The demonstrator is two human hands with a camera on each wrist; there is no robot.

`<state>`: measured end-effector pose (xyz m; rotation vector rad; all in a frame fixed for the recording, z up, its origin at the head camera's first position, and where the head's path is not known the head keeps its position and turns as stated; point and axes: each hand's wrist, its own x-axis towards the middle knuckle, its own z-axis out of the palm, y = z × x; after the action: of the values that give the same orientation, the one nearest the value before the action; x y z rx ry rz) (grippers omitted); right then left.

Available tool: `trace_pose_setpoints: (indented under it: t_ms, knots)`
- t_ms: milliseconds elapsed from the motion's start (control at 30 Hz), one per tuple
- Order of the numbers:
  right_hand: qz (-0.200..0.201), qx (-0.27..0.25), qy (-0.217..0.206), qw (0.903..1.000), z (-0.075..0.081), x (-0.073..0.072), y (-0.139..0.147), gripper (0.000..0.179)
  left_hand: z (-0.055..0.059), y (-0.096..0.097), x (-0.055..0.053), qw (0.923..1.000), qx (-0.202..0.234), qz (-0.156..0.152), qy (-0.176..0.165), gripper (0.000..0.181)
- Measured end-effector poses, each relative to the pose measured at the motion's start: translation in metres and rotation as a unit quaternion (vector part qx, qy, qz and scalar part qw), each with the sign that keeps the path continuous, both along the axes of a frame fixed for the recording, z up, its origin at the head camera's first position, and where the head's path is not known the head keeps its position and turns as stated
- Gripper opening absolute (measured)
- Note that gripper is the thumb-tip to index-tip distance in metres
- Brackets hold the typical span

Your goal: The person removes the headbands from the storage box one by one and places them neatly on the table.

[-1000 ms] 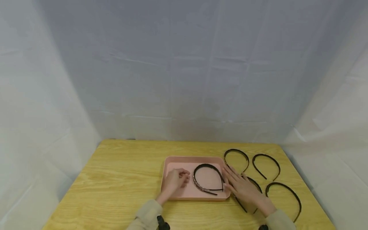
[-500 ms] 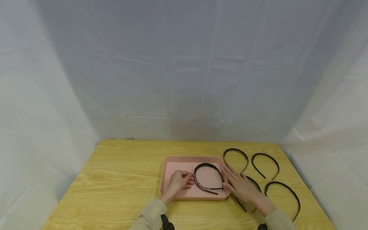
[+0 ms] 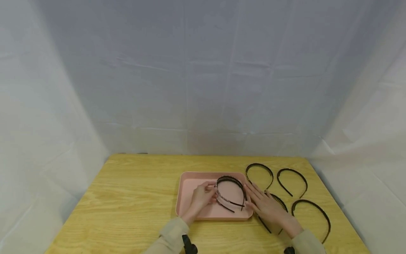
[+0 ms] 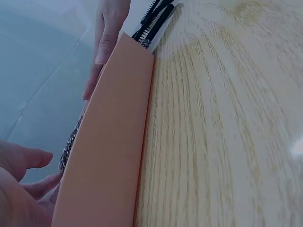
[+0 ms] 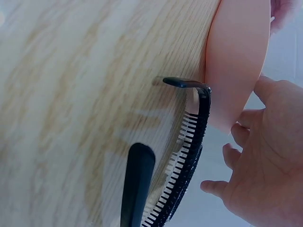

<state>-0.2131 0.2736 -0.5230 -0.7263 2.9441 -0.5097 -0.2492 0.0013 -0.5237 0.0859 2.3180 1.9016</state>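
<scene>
In the head view, my left hand (image 3: 201, 199) is over the pink tray (image 3: 185, 203), pinching the left side of a glittery black headband (image 3: 226, 200). The band is tilted up, its inner teeth showing along the top, and it overlaps another dark band whose end (image 3: 230, 210) shows below. My left wrist view has the glittery band (image 4: 71, 144) rising just past the tray wall (image 4: 106, 127). My right hand (image 3: 268, 208) rests with straight fingers along the tray's right rim, gripping nothing. Another toothed headband (image 5: 182, 163) lies beside the tray, partly hidden under that hand in the head view.
Right of the tray, more black headbands lie on the wooden table (image 3: 136, 197): one at the back (image 3: 271, 173), one at the back right (image 3: 304, 180) and one at the front right (image 3: 326, 218). A pale sheet (image 3: 206, 88) hangs behind the table.
My left hand has moved right from inside the tray to the glittery headband and taken hold of its left side. The band has tilted up. My right hand has stayed on the rim.
</scene>
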Motion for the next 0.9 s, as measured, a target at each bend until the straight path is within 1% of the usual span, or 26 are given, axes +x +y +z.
trace_pose_setpoints:
  t_ms: [133, 267, 367, 467, 633, 800, 900]
  knots:
    - [0.004, -0.006, -0.003, 1.0000, 0.000, -0.001, 0.000, 0.065, -0.001, 0.005, -0.001, 0.9995, 0.024, 0.019, -0.011, 0.040]
    - [0.004, -0.006, -0.005, 1.0000, -0.001, -0.001, -0.001, 0.064, -0.002, 0.010, -0.003, 0.9977, 0.055, 0.031, -0.023, 0.037]
    - [0.000, -0.005, -0.006, 1.0000, -0.001, -0.001, -0.001, 0.064, -0.002, 0.013, -0.003, 0.9976, 0.058, 0.030, -0.020, 0.035]
    - [-0.003, -0.002, -0.004, 1.0000, 0.000, -0.001, -0.001, 0.064, -0.001, 0.014, -0.002, 0.9971, 0.070, 0.023, -0.021, 0.040]
    - [-0.005, 0.006, 0.001, 1.0000, 0.000, -0.001, -0.001, 0.065, 0.001, 0.017, -0.001, 0.9953, 0.088, 0.017, -0.038, 0.045]
    - [0.005, -0.007, 0.015, 0.9999, -0.001, -0.001, 0.000, 0.064, 0.000, 0.019, -0.001, 0.9917, 0.105, 0.033, -0.066, 0.046]
    - [0.011, -0.014, 0.027, 0.9995, -0.004, -0.001, 0.001, 0.064, -0.001, 0.019, -0.001, 0.9905, 0.112, 0.041, -0.070, 0.045]
